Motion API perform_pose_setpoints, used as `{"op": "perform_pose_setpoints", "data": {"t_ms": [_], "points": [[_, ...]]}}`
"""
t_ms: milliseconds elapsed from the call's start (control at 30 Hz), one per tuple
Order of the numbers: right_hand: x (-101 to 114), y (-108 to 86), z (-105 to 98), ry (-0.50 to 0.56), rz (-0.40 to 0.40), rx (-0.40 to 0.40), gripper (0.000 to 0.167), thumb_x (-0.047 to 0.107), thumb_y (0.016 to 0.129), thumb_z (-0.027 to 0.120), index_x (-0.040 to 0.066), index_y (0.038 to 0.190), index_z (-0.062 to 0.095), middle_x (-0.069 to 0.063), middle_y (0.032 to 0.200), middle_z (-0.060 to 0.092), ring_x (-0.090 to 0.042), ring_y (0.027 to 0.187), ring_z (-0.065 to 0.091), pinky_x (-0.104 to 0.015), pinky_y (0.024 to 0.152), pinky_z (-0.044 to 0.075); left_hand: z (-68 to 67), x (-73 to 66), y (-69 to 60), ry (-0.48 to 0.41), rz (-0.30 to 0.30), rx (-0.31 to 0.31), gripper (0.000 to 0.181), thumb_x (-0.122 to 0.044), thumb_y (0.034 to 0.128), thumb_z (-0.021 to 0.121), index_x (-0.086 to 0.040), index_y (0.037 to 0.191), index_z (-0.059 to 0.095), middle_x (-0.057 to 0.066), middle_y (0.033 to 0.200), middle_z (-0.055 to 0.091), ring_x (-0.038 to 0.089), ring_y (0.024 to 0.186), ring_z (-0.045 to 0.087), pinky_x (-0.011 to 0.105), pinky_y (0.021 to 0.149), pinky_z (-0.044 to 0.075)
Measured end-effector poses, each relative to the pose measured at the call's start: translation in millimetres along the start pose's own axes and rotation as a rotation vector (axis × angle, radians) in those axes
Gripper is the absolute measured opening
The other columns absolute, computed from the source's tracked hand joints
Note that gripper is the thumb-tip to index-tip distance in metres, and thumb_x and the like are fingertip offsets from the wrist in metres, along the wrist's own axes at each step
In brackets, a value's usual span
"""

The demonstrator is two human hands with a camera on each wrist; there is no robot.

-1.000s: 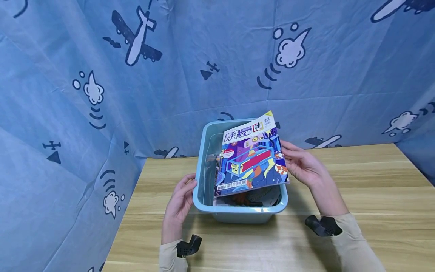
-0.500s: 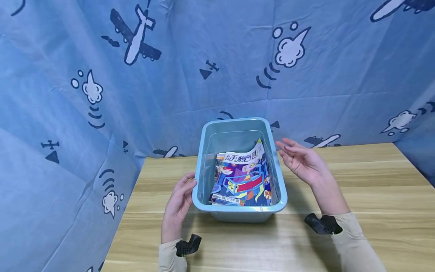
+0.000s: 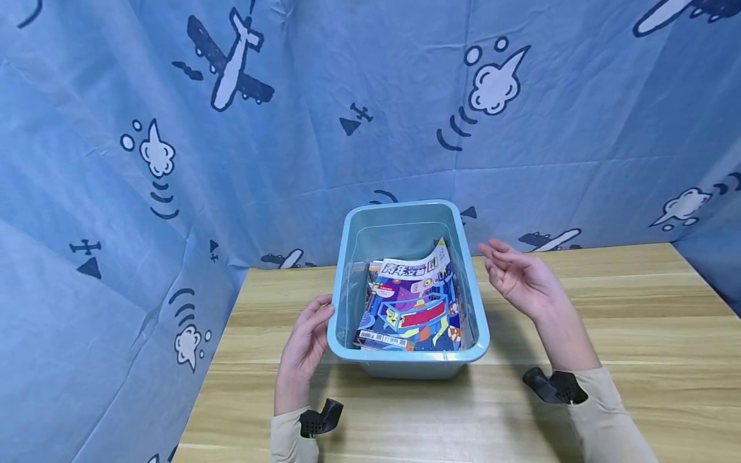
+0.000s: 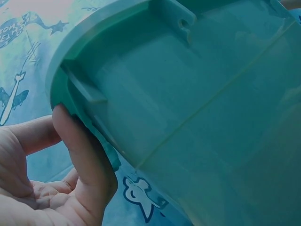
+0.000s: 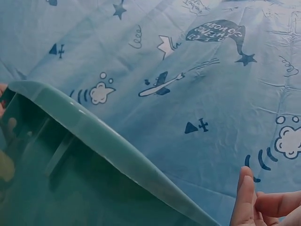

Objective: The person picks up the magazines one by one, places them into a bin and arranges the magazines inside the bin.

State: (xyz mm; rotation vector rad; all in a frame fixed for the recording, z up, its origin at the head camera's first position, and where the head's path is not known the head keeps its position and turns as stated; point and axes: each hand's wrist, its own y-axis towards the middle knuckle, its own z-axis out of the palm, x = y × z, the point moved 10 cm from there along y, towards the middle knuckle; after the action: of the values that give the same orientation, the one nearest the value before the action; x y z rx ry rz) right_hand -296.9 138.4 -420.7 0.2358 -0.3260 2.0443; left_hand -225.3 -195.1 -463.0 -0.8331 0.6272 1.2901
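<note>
A light blue plastic bin (image 3: 408, 355) stands on the wooden table. Inside lies a colorful magazine (image 3: 412, 302), its top edge bent up against the bin's right wall. Other printed matter shows partly under its left side. My left hand (image 3: 307, 337) holds the bin's left rim; in the left wrist view, the fingers (image 4: 84, 155) pinch the rim from outside and below. Just right of the bin, my right hand (image 3: 523, 280) hovers apart from it with loosely bent fingers, holding nothing. The right wrist view shows those fingers (image 5: 244, 197) beside the bin's rim (image 5: 108, 136).
The wood-grain table (image 3: 625, 321) extends to both sides of the bin. A blue curtain (image 3: 370, 128) with airplane prints hangs behind and to the left. Black cameras sit on both wrists.
The magazine, earlier held above the bin by the right hand, has dropped inside and been let go. The right hand has then drawn slightly right. The left hand stays on the rim.
</note>
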Motion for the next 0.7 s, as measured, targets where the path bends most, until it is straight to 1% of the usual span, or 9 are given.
{"op": "perform_pose_setpoints", "data": {"t_ms": [167,267,400,500,567,633,700], "points": [[3.6,-3.9,-5.0,0.014,-0.009,-0.012,0.018,-0.008,0.106,0.042,-0.003,0.114,0.057,-0.025,0.107,0.07,-0.033,0.083,0.073,-0.034,0.073,0.066,-0.8,-0.2,0.4,0.02,0.006,-0.015,0.023,0.0,0.1048,0.05,-0.001,0.127,0.053,0.015,0.119,0.064,0.019,0.097,0.073,0.03,0.086,0.063],[6.7,-7.2,-8.4,0.021,-0.013,-0.001,0.019,-0.007,0.107,0.042,-0.005,0.111,0.06,-0.025,0.107,0.071,-0.033,0.082,0.072,-0.034,0.072,0.065,-1.3,-0.5,1.1,0.071,0.014,-0.038,0.021,-0.001,0.1042,0.051,0.0,0.125,0.054,0.013,0.114,0.067,0.017,0.092,0.073,0.026,0.078,0.065],[11.5,-12.1,-11.8,0.043,-0.018,0.037,0.024,-0.008,0.107,0.041,-0.008,0.105,0.065,-0.026,0.103,0.073,-0.033,0.08,0.071,-0.035,0.07,0.065,-2.1,-3.5,1.5,0.202,0.039,-0.077,0.02,-0.006,0.1026,0.056,-0.001,0.122,0.058,0.007,0.106,0.069,0.012,0.085,0.071,0.02,0.067,0.063],[15.0,-14.5,-12.5,0.053,-0.016,0.063,0.026,-0.009,0.107,0.04,-0.009,0.102,0.066,-0.026,0.101,0.073,-0.034,0.08,0.071,-0.036,0.07,0.064,-3.4,-7.7,0.6,0.294,0.065,-0.103,0.021,-0.009,0.1013,0.06,-0.001,0.12,0.061,0.004,0.103,0.068,0.01,0.083,0.069,0.017,0.063,0.058],[18.5,-15.9,-14.0,0.057,-0.019,0.065,0.026,-0.009,0.107,0.039,-0.009,0.103,0.065,-0.027,0.102,0.073,-0.034,0.08,0.071,-0.036,0.07,0.064,-4.4,-10.0,-0.2,0.34,0.076,-0.115,0.023,-0.011,0.1011,0.061,0.0,0.122,0.061,0.004,0.104,0.067,0.01,0.084,0.069,0.018,0.063,0.057],[24.2,-18.7,-17.4,0.045,-0.037,0.055,0.025,-0.008,0.107,0.039,-0.009,0.106,0.063,-0.026,0.103,0.072,-0.034,0.08,0.071,-0.036,0.069,0.064,-4.1,-12.0,-1.2,0.396,0.084,-0.11,0.028,-0.012,0.1015,0.061,0.002,0.125,0.06,0.005,0.106,0.065,0.011,0.087,0.068,0.019,0.065,0.057],[31.0,-22.9,-21.7,0.031,-0.059,0.043,0.025,-0.007,0.108,0.038,-0.009,0.109,0.063,-0.026,0.104,0.07,-0.035,0.081,0.07,-0.037,0.07,0.064,-3.3,-14.4,-2.1,0.475,0.093,-0.105,0.035,-0.015,0.102,0.061,0.003,0.131,0.058,0.007,0.111,0.065,0.012,0.091,0.068,0.021,0.067,0.058]]}}
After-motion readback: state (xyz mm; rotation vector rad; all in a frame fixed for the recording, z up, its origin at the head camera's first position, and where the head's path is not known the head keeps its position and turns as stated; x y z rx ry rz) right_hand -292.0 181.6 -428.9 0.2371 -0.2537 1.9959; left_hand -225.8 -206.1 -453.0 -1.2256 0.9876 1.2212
